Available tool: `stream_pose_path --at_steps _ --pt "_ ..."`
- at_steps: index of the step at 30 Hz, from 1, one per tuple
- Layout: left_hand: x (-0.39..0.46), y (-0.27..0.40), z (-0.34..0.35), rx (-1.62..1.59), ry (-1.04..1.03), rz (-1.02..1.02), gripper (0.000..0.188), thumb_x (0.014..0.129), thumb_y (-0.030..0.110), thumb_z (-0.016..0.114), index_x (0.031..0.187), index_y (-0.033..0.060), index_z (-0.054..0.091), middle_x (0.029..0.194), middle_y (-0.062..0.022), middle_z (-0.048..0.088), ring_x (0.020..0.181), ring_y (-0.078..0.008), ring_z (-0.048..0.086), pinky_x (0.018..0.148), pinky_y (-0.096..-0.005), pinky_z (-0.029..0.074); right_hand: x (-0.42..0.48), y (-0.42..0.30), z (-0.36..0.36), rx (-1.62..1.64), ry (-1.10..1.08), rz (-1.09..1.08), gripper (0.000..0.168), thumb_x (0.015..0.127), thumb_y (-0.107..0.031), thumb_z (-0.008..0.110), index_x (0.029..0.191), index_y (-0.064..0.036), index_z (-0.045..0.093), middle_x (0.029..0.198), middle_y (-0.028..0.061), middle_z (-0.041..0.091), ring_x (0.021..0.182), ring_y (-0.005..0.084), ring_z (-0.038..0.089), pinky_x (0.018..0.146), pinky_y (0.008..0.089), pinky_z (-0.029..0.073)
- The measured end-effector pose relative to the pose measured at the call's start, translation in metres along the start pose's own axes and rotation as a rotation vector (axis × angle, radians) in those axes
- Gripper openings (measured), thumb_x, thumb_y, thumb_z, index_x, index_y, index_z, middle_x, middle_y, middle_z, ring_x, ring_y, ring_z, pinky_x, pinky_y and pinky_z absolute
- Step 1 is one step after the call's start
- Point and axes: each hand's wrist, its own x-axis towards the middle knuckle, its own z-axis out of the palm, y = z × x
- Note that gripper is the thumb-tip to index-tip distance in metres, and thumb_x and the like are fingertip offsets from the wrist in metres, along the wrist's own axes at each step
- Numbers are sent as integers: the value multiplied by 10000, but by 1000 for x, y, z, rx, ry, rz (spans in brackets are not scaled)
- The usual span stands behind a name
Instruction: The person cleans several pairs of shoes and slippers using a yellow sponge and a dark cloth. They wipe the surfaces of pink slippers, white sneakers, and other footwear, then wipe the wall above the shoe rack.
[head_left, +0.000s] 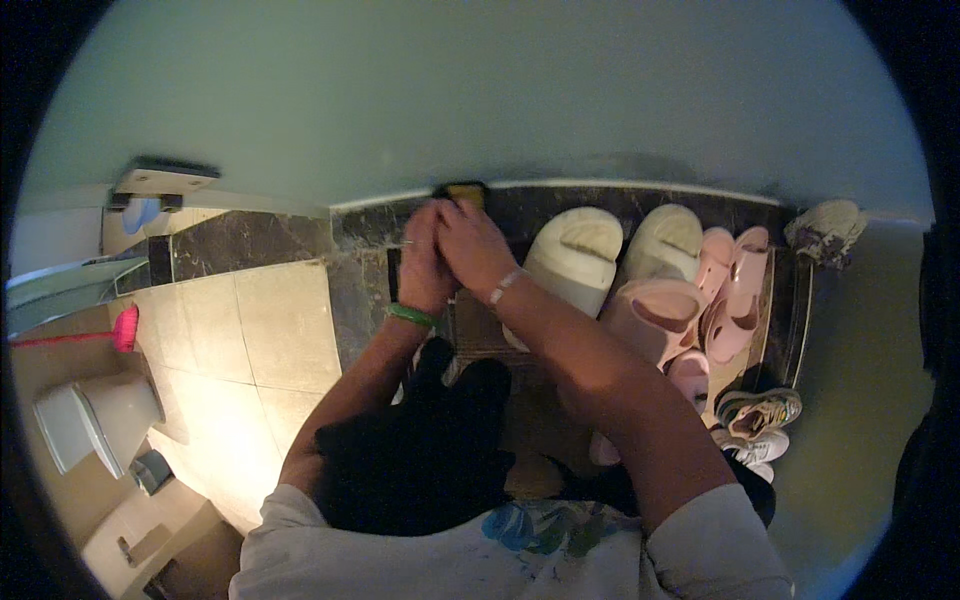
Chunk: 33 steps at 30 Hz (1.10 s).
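Observation:
My left hand (424, 259), with a green bangle (412, 315) on its wrist, is pressed against my right hand (474, 241). A pale bracelet (508, 286) circles the right wrist. Just beyond my fingertips is a small black and yellowish object (466, 195) at the foot of the greenish wall (480, 97). Blur and overlap hide whether either hand grips it. Two large white slippers, a nearer one (577, 262) and another white slipper (664, 240), stand to the right of my hands. A pink slipper (656, 319) lies in front of them.
More pink clogs (731, 326) and a patterned sneaker (759, 412) sit at right, with a whitish crumpled item (825, 231) beyond. Dark marble edging (360, 300) borders beige floor tiles (285, 330) at left. Farther left are a toilet (105, 420), a pink broom (126, 328) and a small bin (151, 472).

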Motion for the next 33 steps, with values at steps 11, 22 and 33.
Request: stream_pose_path --at_steps 11,22,33 --pt "63 96 -76 -189 -4 -188 221 909 150 590 1067 0 627 853 -123 670 779 -191 628 733 -314 499 -3 -44 -141 1163 -58 488 502 828 -367 707 1132 11 580 983 85 637 850 142 592 751 287 488" --pt "110 207 -185 45 245 294 286 777 18 678 1053 62 616 882 -35 612 812 -150 578 722 -274 470 -15 -99 -260 189 909 -293 382 675 85 653 1010 -92 601 1013 58 529 799 182 546 663 272 474" --pt "186 160 -136 598 613 1047 401 624 101 667 1022 145 651 1050 -50 596 892 -219 557 702 -393 398 33 -67 -276 -535 520 -672 207 738 -125 667 942 -160 662 925 2 564 765 181 566 619 324 476"
